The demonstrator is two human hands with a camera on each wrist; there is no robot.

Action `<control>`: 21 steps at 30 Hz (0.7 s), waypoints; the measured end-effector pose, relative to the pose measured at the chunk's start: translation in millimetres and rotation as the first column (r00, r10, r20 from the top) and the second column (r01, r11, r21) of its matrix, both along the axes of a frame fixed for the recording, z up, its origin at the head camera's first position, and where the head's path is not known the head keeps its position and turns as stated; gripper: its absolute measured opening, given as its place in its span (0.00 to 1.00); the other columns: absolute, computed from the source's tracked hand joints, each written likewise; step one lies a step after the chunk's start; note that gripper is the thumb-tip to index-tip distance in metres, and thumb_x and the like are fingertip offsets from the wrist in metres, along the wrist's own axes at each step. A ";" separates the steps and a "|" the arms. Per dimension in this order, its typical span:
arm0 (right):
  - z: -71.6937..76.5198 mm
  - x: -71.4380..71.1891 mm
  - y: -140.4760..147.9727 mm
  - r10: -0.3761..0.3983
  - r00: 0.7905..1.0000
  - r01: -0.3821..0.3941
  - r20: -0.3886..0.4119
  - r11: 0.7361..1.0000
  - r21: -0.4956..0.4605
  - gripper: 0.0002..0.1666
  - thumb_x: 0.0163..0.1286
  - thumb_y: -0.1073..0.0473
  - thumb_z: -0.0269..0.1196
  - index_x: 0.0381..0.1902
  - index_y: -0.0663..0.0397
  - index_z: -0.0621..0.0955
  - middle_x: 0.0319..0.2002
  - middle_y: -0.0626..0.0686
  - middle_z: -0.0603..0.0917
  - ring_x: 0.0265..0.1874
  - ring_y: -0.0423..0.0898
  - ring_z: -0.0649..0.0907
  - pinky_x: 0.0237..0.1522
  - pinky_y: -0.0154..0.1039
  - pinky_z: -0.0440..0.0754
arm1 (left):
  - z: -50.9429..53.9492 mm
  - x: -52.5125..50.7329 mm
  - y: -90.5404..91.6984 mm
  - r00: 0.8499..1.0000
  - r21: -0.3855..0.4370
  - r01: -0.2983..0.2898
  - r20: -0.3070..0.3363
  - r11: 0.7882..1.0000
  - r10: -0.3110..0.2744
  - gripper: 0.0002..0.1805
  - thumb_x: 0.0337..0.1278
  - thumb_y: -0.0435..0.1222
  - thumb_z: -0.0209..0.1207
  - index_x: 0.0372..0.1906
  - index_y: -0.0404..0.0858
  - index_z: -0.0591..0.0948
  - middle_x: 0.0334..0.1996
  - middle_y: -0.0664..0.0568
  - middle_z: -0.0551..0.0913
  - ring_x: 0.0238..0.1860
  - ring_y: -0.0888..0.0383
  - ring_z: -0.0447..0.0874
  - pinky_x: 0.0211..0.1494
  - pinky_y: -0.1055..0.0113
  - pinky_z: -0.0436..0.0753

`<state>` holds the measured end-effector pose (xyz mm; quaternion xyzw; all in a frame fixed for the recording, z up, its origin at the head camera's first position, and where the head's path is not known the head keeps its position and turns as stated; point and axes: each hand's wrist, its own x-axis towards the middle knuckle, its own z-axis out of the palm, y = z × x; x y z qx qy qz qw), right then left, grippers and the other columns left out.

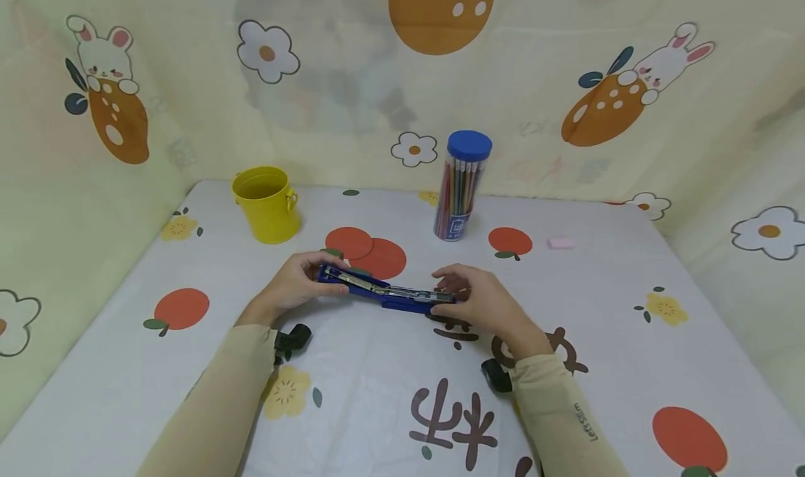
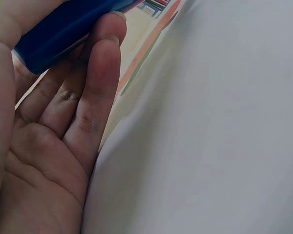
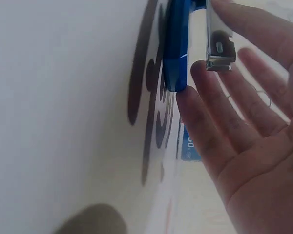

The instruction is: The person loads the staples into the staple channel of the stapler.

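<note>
A blue stapler (image 1: 405, 304) is spread open over the middle of the table, its metal inner parts facing up. My left hand (image 1: 292, 288) grips its left end between thumb and fingers; in the left wrist view the smooth blue casing (image 2: 63, 34) lies between them. At the opposite end, my right hand (image 1: 487, 299) holds the stapler with thumb and fingertips. The right wrist view shows the metal staple channel (image 3: 219, 46) by the thumb, apart from the blue part (image 3: 177, 53), whose tip meets a fingertip. Whether staples are inside cannot be seen.
Behind my left hand stands a yellow bucket (image 1: 270, 215). A clear tub of pencils (image 1: 459, 191) with a blue lid stands upright at the back. To its right lies a pink eraser-like block (image 1: 560, 243). Patterned cloth walls (image 1: 339, 114) enclose the table's back and sides.
</note>
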<state>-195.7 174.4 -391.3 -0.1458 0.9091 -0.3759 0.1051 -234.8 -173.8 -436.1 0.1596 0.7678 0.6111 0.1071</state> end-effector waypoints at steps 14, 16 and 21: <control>-6.0 -2.4 12.3 -0.003 0.999 0.009 0.041 0.989 -0.146 0.47 0.53 0.52 0.81 0.70 0.49 0.73 0.52 0.52 0.84 0.52 0.50 0.83 0.56 0.49 0.80 | 8.0 3.6 9.7 0.999 0.184 0.035 -0.031 0.982 -0.030 0.24 0.52 0.24 0.71 0.55 0.28 0.79 0.46 0.44 0.84 0.42 0.51 0.84 0.47 0.64 0.84; -6.6 -3.1 12.5 0.006 0.999 0.001 0.042 0.985 -0.173 0.48 0.52 0.52 0.81 0.70 0.49 0.73 0.53 0.53 0.84 0.52 0.50 0.83 0.56 0.48 0.79 | 11.8 4.9 13.5 0.998 0.215 0.048 -0.056 0.975 -0.037 0.25 0.51 0.22 0.71 0.56 0.26 0.78 0.45 0.44 0.85 0.42 0.52 0.85 0.48 0.63 0.84; -7.1 -4.0 12.2 0.030 0.999 -0.020 0.040 0.976 -0.218 0.49 0.53 0.53 0.81 0.71 0.52 0.72 0.54 0.57 0.83 0.53 0.52 0.82 0.57 0.48 0.79 | 24.5 10.7 27.9 0.993 0.216 0.047 -0.112 0.975 -0.023 0.25 0.51 0.23 0.71 0.56 0.27 0.79 0.44 0.46 0.84 0.42 0.50 0.83 0.48 0.63 0.83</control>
